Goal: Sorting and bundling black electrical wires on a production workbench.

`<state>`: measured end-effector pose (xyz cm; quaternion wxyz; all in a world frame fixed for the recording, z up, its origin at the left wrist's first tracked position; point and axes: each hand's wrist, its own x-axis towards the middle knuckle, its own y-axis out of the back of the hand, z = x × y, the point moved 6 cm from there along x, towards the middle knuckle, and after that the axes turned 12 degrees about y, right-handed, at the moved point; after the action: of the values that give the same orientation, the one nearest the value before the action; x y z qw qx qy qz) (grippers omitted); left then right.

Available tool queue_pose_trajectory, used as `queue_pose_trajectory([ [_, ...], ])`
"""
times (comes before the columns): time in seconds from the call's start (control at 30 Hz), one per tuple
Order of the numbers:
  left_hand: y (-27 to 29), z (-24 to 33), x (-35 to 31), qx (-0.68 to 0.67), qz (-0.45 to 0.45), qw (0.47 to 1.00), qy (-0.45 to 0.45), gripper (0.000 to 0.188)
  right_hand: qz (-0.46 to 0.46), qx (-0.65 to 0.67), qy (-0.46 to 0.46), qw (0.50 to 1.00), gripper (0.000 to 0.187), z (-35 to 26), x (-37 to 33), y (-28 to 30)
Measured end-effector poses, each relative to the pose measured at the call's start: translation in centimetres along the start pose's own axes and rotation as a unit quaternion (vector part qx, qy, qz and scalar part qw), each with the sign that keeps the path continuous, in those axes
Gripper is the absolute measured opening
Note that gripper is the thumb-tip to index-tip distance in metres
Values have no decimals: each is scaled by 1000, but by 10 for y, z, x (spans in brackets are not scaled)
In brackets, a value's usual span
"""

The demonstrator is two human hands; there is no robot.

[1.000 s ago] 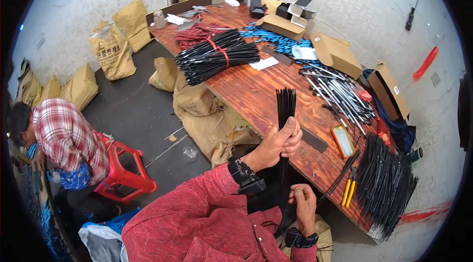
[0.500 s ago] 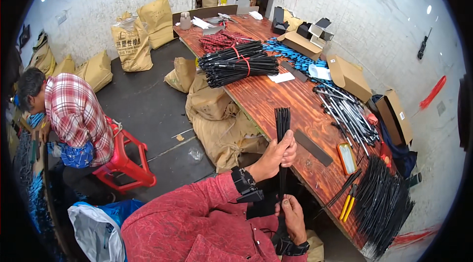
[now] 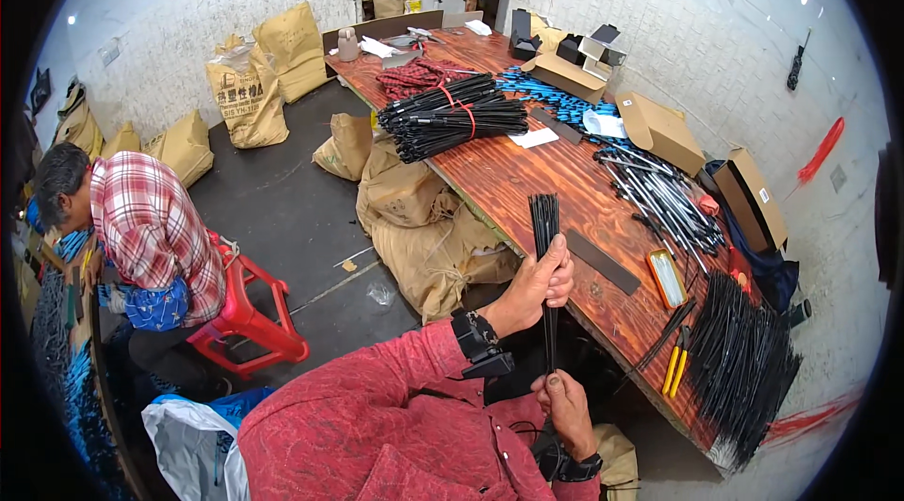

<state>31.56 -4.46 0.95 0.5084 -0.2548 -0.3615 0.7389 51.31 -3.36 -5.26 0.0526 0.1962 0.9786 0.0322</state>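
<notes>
The left hand point(image 3: 532, 294) is wrapped tight around a thin bunch of long black sticks point(image 3: 544, 218), held almost straight up beside the near long edge of the red-brown wooden table point(image 3: 513, 176). The right hand point(image 3: 568, 412) holds the bottom of the bunch with bent fingers. The left hand hides part of the bunch.

At the table's near end are pliers with yellow handles point(image 3: 675, 369), and a big heap of thin black sticks point(image 3: 744, 364) fills its corner. A flat dark grey strip point(image 3: 603, 261) and a small orange-edged box point(image 3: 667, 279) lie on the table's middle. Lumpy tan sacks point(image 3: 410, 251) crowd the floor against its left side. Farther along the table are a heap of silvery sticks point(image 3: 664, 204), a fat black bundle tied with red point(image 3: 443, 120), bright blue sticks point(image 3: 565, 107) and a brown cardboard box point(image 3: 659, 134).
</notes>
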Motion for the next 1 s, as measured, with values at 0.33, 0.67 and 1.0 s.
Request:
queue_pose_trajectory([
  [0.33, 8, 1, -3, -55, -31, 998, 7, 36, 32, -4, 3, 999, 41, -3, -3, -3],
  [0.67, 18, -7, -3, -145, -83, 986, 25, 30, 99, 43, 56, 993, 42, -7, 6, -13],
  [1.0, 14, -28, -8, -125, -135, 979, 83, 32, 171, 60, 71, 981, 42, -5, 4, -11],
])
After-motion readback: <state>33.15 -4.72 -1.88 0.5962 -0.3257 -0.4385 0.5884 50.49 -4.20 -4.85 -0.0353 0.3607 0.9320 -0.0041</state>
